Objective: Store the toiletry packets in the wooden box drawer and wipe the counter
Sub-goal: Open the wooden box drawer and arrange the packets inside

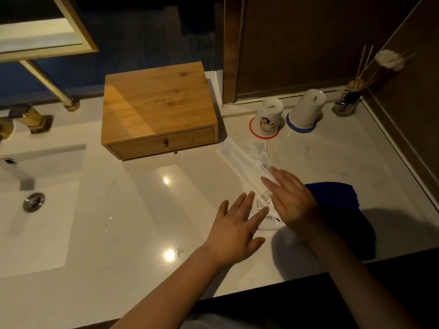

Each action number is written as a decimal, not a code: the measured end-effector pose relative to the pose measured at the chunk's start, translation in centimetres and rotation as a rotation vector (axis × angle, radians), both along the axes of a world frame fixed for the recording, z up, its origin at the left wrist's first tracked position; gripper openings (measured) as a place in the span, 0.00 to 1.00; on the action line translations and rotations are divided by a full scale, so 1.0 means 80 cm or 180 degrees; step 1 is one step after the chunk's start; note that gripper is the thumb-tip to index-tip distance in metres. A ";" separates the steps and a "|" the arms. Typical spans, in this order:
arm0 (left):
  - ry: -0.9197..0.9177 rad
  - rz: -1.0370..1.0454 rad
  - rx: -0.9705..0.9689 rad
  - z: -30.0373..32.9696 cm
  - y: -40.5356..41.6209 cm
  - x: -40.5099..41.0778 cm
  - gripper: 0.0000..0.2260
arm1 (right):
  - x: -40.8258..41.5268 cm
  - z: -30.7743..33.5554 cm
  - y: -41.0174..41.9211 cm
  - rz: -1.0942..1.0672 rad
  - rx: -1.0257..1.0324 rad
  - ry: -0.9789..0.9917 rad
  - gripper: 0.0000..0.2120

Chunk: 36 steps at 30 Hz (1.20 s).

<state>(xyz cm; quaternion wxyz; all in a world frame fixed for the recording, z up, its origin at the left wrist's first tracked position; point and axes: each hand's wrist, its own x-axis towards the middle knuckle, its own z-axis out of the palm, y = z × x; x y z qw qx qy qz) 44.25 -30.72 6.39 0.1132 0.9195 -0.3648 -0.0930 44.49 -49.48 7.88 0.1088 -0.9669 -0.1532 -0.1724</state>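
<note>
Nearest me, along the front edge of the counter (99,233), my left hand (234,224) lies flat with fingers spread, its fingertips resting on the near end of the toiletry packets (247,169). My right hand (291,200) is just beyond, also open and flat, pressing on the same white stack; neither grip is pinching anything. A blue cloth (337,198) sits just right of the packets, partly under my right wrist. The packets run diagonally back toward the wooden box (156,103), whose drawer (164,142) is closed, at the counter's back edge. Two upturned cups (267,118) stand toward the back right corner. I judge I'm gathering the packets; next I need to pick them up and pull the drawer knob open. Wiping comes after.
</note>
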 end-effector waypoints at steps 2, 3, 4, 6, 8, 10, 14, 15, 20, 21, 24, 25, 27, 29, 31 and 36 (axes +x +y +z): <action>-0.0115 -0.0042 0.0079 -0.003 -0.001 0.002 0.29 | -0.010 -0.007 -0.009 0.0281 -0.0255 0.0169 0.16; -0.0122 -0.0065 0.0121 -0.003 -0.002 0.003 0.29 | -0.013 -0.009 -0.013 0.0305 -0.0316 0.0233 0.17; -0.0093 -0.0090 0.0171 -0.003 -0.004 0.003 0.28 | -0.016 -0.009 -0.017 0.0265 -0.0399 0.0324 0.19; -0.0059 -0.0119 0.0239 -0.003 -0.009 0.005 0.28 | -0.019 -0.004 -0.020 0.0133 -0.0477 0.0549 0.19; -0.0001 -0.0164 0.0313 0.002 -0.013 0.009 0.29 | -0.018 0.001 -0.020 -0.0166 -0.0319 0.0840 0.19; -0.0085 -0.0260 0.0367 0.005 -0.015 0.014 0.28 | -0.014 0.006 -0.015 -0.0427 -0.0244 0.1130 0.20; -0.0222 -0.0439 0.0378 0.012 -0.009 0.018 0.29 | -0.004 0.020 -0.005 -0.0810 -0.0400 0.1822 0.25; -0.0203 -0.0463 0.0373 0.013 -0.005 0.018 0.29 | -0.003 0.022 -0.002 -0.0886 -0.0445 0.1903 0.25; -0.0149 -0.0176 0.0013 0.037 0.043 0.021 0.27 | 0.000 0.022 0.033 -0.1093 -0.0069 0.1285 0.19; -0.0099 -0.0064 -0.0100 0.044 0.059 0.025 0.27 | 0.003 0.021 0.047 -0.1103 0.0035 0.1175 0.18; -0.0352 0.0174 -0.0320 0.061 0.112 0.053 0.23 | 0.020 0.022 0.102 -0.0795 0.0321 0.1027 0.16; -0.0478 0.0236 -0.0296 0.066 0.130 0.070 0.22 | 0.027 0.023 0.122 -0.0639 0.0356 0.0960 0.17; -0.0759 0.0363 -0.0200 0.077 0.163 0.112 0.21 | 0.047 0.024 0.160 -0.0405 0.0339 0.0833 0.18; -0.0894 0.0514 0.0083 0.095 0.187 0.153 0.24 | 0.072 0.025 0.195 -0.0268 0.0298 0.0739 0.22; -0.0787 0.0673 0.0470 0.106 0.207 0.191 0.26 | 0.096 0.025 0.222 -0.0205 0.0255 0.0704 0.23; -0.0485 0.0472 0.1060 0.103 0.229 0.245 0.27 | 0.140 0.014 0.256 -0.0468 0.0528 0.0800 0.23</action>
